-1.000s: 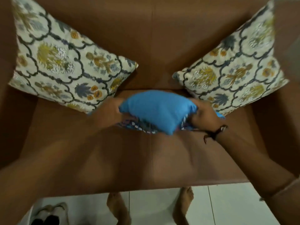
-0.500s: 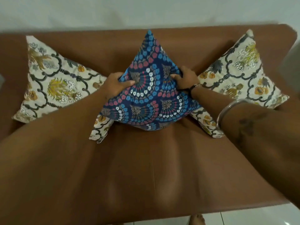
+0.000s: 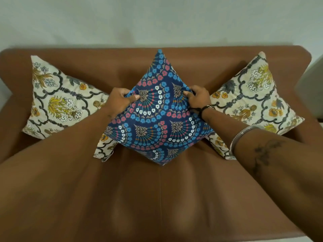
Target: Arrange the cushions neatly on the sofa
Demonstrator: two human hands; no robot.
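A dark blue cushion [image 3: 157, 119] with red, blue and white flower arcs stands on one corner in the middle of the brown sofa [image 3: 160, 198], leaning on the backrest. My left hand [image 3: 121, 98] grips its left edge and my right hand [image 3: 197, 97] grips its right edge. Two cream floral cushions also stand on a corner: one at the left [image 3: 57, 100], one at the right [image 3: 253, 96]. The blue cushion overlaps the inner corners of both.
A pale wall [image 3: 157, 20] rises behind the sofa's backrest. The sofa's arms close in the seat at left and right. A pale surface [image 3: 312, 91] shows beyond the right arm.
The blue cushion was flipped from lying plain blue side up on the seat to standing patterned side out against the backrest. Both hands shifted to its side edges.
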